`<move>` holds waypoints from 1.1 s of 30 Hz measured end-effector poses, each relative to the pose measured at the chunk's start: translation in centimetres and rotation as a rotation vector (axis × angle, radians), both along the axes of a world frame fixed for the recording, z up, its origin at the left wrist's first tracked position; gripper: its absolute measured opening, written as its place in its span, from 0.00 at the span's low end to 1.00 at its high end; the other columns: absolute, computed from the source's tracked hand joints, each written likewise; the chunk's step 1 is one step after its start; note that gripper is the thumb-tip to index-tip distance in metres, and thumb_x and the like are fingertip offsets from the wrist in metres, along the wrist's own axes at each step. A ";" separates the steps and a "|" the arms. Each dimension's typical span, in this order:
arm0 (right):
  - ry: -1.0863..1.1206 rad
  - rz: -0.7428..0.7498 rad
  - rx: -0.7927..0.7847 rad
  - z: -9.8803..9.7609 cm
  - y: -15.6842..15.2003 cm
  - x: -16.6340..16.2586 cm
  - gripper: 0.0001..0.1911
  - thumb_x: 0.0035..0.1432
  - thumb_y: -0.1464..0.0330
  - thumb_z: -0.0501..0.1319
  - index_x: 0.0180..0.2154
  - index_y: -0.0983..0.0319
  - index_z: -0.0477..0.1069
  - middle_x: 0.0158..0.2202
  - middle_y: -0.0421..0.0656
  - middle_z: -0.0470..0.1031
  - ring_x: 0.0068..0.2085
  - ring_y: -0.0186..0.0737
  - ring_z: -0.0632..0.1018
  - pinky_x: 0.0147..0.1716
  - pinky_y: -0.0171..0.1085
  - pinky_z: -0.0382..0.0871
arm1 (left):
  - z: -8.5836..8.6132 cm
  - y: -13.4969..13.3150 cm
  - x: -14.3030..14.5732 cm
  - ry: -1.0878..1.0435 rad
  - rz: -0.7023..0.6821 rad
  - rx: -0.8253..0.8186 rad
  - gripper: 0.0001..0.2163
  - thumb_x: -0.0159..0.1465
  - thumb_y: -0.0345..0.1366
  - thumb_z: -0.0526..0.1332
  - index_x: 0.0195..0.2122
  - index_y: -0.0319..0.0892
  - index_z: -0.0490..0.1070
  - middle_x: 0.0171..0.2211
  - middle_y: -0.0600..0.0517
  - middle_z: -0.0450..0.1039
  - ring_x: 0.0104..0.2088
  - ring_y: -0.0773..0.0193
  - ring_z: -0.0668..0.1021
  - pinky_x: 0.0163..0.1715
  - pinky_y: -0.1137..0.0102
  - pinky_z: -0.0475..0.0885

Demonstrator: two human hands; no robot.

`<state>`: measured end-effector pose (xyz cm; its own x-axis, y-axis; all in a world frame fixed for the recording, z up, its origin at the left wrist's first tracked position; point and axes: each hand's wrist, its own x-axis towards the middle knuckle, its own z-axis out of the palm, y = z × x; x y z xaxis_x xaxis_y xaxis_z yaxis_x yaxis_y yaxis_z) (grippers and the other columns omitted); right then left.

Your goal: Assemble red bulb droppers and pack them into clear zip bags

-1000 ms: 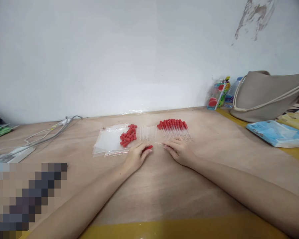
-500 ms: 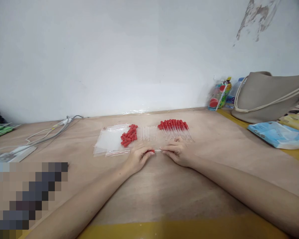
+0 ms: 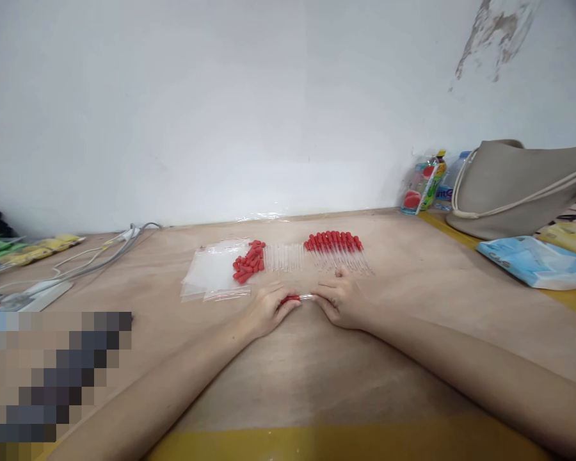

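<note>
My left hand (image 3: 267, 310) pinches a small red rubber bulb (image 3: 290, 298) just above the wooden table (image 3: 317, 371). My right hand (image 3: 342, 301) pinches a thin clear glass tube (image 3: 306, 297) whose end meets the bulb between the two hands. Behind the hands lie a heap of loose red bulbs (image 3: 248, 260), a row of bare clear tubes (image 3: 283, 256) and a row of finished droppers with red bulbs (image 3: 336, 248). Clear plastic bags (image 3: 211, 276) lie left of the heap.
A grey handbag (image 3: 518, 189), drink bottles (image 3: 425, 182) and a blue packet (image 3: 537, 261) stand at the right. Grey cables (image 3: 100, 253) and a white power strip (image 3: 38, 296) lie at the left, with green and yellow packets (image 3: 24, 250) beyond. A white wall closes the back.
The two hands came together and drew slightly toward me: the red bulb in the left hand now meets the clear tube in the right hand, where a gap lay before.
</note>
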<state>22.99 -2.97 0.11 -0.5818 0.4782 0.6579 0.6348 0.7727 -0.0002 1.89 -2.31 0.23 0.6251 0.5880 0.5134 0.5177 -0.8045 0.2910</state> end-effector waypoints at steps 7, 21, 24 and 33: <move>0.018 0.056 0.023 -0.5 0.6 0.0 0.10 0.59 0.70 0.51 0.32 0.64 0.70 0.30 0.45 0.73 0.34 0.37 0.70 0.33 0.36 0.59 | 0.5 0.2 -0.3 0.005 0.013 0.037 0.08 0.62 0.37 0.56 0.37 0.40 0.70 0.29 0.51 0.73 0.30 0.66 0.71 0.32 0.71 0.66; 0.102 0.126 -0.043 -0.6 0.5 -0.5 0.12 0.59 0.70 0.51 0.26 0.64 0.69 0.23 0.42 0.72 0.28 0.34 0.70 0.35 0.38 0.58 | 0.4 0.0 -0.1 -0.010 -0.058 0.005 0.07 0.63 0.35 0.53 0.35 0.39 0.69 0.29 0.50 0.70 0.31 0.64 0.70 0.33 0.69 0.66; 0.085 0.116 -0.043 -0.5 0.2 -0.7 0.14 0.59 0.70 0.50 0.24 0.64 0.68 0.22 0.41 0.71 0.27 0.33 0.68 0.35 0.37 0.56 | 0.3 -0.1 -0.1 -0.010 -0.093 0.022 0.06 0.62 0.34 0.54 0.35 0.38 0.68 0.29 0.49 0.70 0.32 0.64 0.70 0.33 0.69 0.66; 0.065 0.104 -0.058 -0.3 0.0 -1.3 0.15 0.59 0.69 0.49 0.23 0.64 0.68 0.21 0.41 0.70 0.26 0.33 0.67 0.34 0.37 0.53 | 0.3 -0.1 0.1 0.006 -0.114 0.080 0.06 0.63 0.34 0.53 0.35 0.39 0.68 0.30 0.49 0.70 0.33 0.64 0.70 0.34 0.69 0.67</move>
<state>21.71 -2.93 -0.23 -0.5874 0.4560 0.6686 0.5485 0.8318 -0.0855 1.96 -2.40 0.53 0.6891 0.4699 0.5516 0.4228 -0.8790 0.2206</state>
